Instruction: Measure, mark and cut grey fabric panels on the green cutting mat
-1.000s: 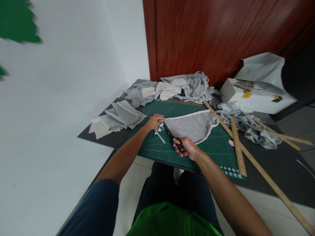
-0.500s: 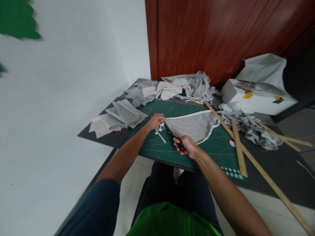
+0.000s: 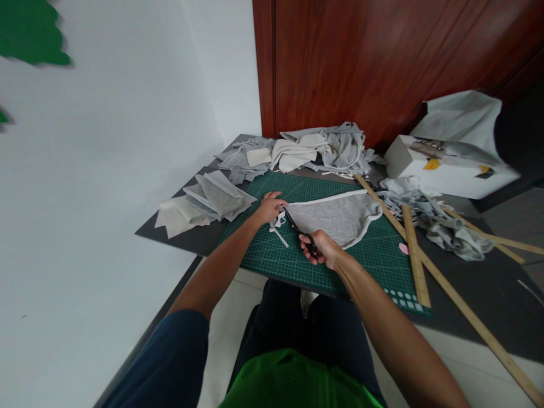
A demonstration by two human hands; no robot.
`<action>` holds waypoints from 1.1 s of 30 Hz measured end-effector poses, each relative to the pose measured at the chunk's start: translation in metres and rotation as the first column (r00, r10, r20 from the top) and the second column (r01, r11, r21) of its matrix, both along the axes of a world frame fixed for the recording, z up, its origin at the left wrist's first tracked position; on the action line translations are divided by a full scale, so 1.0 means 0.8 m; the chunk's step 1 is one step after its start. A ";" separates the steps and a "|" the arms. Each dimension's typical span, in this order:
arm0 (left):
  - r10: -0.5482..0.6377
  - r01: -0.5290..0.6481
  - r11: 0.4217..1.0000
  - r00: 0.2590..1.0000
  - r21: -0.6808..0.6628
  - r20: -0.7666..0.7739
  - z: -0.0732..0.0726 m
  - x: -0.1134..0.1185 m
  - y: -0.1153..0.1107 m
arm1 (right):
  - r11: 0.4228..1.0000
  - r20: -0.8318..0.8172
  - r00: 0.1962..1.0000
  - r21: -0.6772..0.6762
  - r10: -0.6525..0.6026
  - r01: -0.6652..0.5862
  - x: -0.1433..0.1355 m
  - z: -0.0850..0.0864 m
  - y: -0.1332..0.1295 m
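Observation:
A grey piece of fabric (image 3: 335, 218) with a white bound edge lies on the green cutting mat (image 3: 263, 255). At its left corner my left hand (image 3: 270, 208) pinches the fabric, thumb and forefinger together while other fingers stick out. My right hand (image 3: 319, 248) is wrapped round the black handles of the scissors (image 3: 309, 243). Their blades point up and left to that same corner, close to my left fingertips. Whether the blades are closed on cloth is too small to tell. Thin white scraps (image 3: 279, 235) lie just below the corner.
Folded grey and cream cloth (image 3: 208, 201) lies at left, with heaped fabric (image 3: 318, 148) at the back. Wooden rulers (image 3: 414, 255) cross the mat's right side. Beyond them are a scrap pile (image 3: 450, 226) and a white box (image 3: 450, 164). A wall (image 3: 127, 141) borders the left.
The view has shifted very slightly. Some fingers of my left hand have lifted and spread a little at the corner; the scissors and fabric stay nearly in place.

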State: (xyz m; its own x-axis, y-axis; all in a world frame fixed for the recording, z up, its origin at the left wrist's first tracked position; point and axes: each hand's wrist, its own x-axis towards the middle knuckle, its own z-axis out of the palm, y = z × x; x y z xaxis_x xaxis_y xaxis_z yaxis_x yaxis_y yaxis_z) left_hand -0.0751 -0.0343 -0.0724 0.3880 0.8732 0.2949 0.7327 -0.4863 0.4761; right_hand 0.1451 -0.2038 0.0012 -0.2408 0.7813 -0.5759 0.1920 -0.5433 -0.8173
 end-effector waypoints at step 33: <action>0.056 -0.059 0.997 0.996 -0.042 -0.065 0.013 0.005 -0.010 | 1.000 0.047 0.999 0.015 -0.014 0.013 -0.006 0.005 0.016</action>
State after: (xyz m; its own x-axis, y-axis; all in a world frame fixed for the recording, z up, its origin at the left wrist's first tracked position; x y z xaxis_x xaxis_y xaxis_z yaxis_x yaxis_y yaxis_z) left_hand -0.0715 -0.0419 -0.0617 0.3535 0.9061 0.2326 0.7884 -0.4223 0.4473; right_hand 0.1404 -0.1911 0.0055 -0.2030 0.7926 -0.5749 0.2232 -0.5343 -0.8153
